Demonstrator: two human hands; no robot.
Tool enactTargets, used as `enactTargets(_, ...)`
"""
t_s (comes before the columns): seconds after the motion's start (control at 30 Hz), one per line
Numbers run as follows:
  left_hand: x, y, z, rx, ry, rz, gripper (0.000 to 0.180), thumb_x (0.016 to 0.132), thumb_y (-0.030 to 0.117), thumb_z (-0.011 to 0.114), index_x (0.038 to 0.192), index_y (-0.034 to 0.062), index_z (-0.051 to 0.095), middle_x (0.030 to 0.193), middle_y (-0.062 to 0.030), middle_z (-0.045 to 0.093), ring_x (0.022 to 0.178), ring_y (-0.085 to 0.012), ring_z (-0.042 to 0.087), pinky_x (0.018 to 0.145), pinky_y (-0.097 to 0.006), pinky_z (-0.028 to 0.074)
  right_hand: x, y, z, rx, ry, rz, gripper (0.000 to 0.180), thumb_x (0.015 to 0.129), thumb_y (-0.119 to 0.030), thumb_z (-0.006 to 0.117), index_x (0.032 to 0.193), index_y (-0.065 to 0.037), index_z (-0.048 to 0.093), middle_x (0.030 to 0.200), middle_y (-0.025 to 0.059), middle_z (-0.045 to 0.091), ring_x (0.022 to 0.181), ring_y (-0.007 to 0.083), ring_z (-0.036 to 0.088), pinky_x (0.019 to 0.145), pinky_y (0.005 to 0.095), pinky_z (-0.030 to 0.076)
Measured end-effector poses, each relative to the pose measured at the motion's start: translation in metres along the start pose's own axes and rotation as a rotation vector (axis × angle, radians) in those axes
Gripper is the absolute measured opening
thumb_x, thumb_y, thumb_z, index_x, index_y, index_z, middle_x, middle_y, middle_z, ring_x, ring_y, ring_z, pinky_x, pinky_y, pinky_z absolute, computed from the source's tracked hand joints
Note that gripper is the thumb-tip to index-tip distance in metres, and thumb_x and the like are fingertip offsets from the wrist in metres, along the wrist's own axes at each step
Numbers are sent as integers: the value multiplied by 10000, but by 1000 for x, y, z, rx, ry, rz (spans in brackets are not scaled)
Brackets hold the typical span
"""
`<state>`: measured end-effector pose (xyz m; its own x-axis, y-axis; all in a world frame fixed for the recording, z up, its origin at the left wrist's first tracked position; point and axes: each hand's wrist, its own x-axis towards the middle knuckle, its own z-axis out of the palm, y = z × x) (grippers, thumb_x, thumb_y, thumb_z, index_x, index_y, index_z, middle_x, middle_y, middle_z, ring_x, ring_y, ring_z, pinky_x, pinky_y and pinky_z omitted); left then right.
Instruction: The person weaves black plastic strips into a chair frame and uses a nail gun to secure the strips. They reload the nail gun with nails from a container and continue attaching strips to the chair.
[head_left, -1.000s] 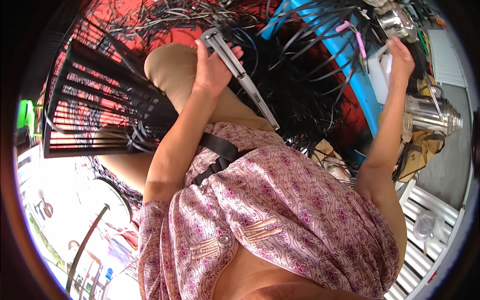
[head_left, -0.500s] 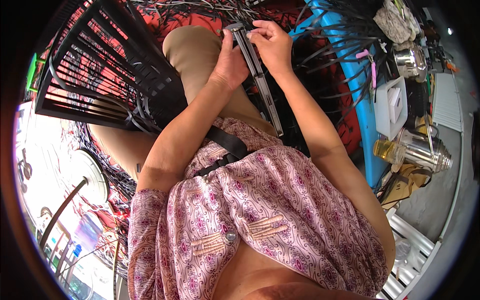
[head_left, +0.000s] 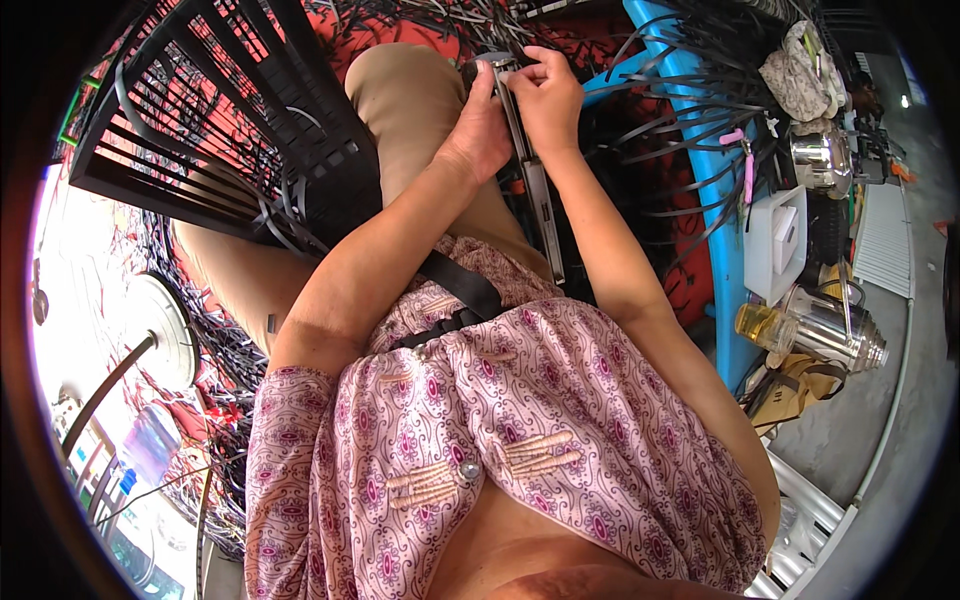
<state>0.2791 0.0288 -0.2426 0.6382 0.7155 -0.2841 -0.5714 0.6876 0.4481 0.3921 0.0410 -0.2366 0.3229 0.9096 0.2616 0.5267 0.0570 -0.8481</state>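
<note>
Between my hands stands a long, narrow dark bar with shiny grey lengthwise strips [head_left: 540,205]; its exact kind I cannot make out. Its lower end reaches down beside my thigh. My left hand [head_left: 480,130] is closed round the upper part, thumb up along the side and the fingers mostly hidden behind it. At the bar's top, my right hand [head_left: 550,98] pinches with thumb and forefinger, the other fingers loosely bent. Whether a thin strip lies in that pinch is too small to tell. A black slatted basket-like frame [head_left: 340,165], with loose dark strips, leans over my left leg.
A blue plastic edge [head_left: 705,170] runs along the right, with black strips hanging over it. Beyond lie a white box [head_left: 772,255], a metal pot [head_left: 822,160], a metal flask [head_left: 845,335] and a jar of yellow liquid [head_left: 762,325]. A pale disc [head_left: 165,340] stands at left.
Both hands and the bar sit slightly further right in view, as does the slatted frame. The right fingers have drawn closer to the bar's top. My left hand keeps its hold.
</note>
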Motion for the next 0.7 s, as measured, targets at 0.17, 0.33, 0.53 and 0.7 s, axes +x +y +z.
enactTargets(0.17, 7, -3, -15, 23, 21, 1, 1167, 854, 945, 254, 1475, -24, 444, 1387, -142, 598, 1314, -292, 537, 1131, -441, 400, -8, -9, -38, 425, -85, 154, 516, 860, -103, 806, 1311, 7, 581, 1048, 95, 658, 835, 121, 653, 628, 227, 552)
enactTargets(0.33, 3, 1, -12, -39, 47, 36, 1182, 820, 967, 300, 1376, -61, 478, 1300, -219, 623, 1201, -325, 598, 1071, -456, 450, -45, -4, -96, 128, -491, -85, 971, 711, -256, 922, 1535, -92, 437, 1547, 90, 464, 1410, 269, 465, 1054, 407, 451)
enactTargets(0.53, 1, 5, -4, -45, 17, 17, 1170, 837, 961, 253, 1373, -54, 482, 1215, -210, 648, 1145, -319, 619, 1075, -469, 453, -37, 4, -79, -72, -451, -232, 1059, 621, -266, 944, 1528, -95, 425, 1568, 136, 415, 1443, 338, 425, 1151, 433, 415)
enactTargets(0.7, -3, 11, 1, 99, 1, 41, 1190, 828, 965, 255, 1419, -43, 480, 1220, -176, 659, 1163, -299, 630, 1041, -489, 485, 21, 6, -52, -37, -404, -389, 1099, 636, -307, 936, 1552, -65, 379, 1597, 180, 384, 1468, 345, 406, 1190, 417, 378)
